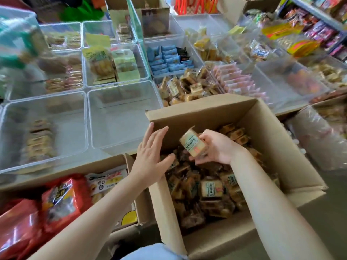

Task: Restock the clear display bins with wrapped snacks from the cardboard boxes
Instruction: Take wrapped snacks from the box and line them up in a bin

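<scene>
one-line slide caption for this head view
Right hand lifts a wrapped snack from the cardboard box; left hand open.

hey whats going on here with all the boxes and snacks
A person is restocking a snack display. Their right hand holds one wrapped snack just above an open cardboard box full of similar packs. The left hand is open, fingers straight, over the box's near-left edge. Beyond the box sit clear display bins: the nearest one looks almost empty, while the bin of matching brown snacks behind the box is well filled. The held snack has not reached a bin yet.
</scene>
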Tool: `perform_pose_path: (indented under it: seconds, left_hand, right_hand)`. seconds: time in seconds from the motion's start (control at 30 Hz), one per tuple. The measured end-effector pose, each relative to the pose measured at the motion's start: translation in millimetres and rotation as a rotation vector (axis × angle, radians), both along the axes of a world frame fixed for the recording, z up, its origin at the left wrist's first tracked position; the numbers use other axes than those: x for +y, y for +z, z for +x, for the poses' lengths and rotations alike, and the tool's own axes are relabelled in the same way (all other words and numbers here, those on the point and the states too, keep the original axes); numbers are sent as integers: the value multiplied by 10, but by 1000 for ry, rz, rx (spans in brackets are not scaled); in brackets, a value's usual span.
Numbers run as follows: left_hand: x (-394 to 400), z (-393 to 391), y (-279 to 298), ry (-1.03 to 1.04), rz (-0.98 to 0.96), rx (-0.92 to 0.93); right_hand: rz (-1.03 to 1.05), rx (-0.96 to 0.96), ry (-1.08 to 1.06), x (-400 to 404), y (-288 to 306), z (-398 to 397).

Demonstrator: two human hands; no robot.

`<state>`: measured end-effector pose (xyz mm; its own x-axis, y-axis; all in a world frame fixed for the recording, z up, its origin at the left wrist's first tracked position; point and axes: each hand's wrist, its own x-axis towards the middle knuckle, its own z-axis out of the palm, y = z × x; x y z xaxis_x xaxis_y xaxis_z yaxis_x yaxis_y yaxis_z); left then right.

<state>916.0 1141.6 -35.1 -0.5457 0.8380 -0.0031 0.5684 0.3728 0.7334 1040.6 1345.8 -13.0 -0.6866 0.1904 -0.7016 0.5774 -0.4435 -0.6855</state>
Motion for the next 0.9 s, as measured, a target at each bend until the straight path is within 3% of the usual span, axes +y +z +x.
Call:
perform_pose_path:
  seconds: [0.1,0.23,0.33,0.53,0.7,0.9]
  left_hand:
    - [-146,-162,105,103,138,-207]
    - [-529,-730,46,274,268,-94]
    - [-1025,-1337,-180,387,173,-77]
    - [-2248,-2589,-676,590,-178,137]
    - [-3102,-3357,-1120,545,-459,245]
    - [-3297,-3754,-1312,443,-419,196]
  right_hand:
    - [-133,217,-53,-172,294,-156]
    - [-66,355,-3,-577,477,-677]
    - [34,383,64,-988,506,-1257]
    - [77,238,195,-1880,200,-2539]
    - [184,80,249,-2525,-279,-3459]
    - [532,-78,364,-2868,-877,-4218]
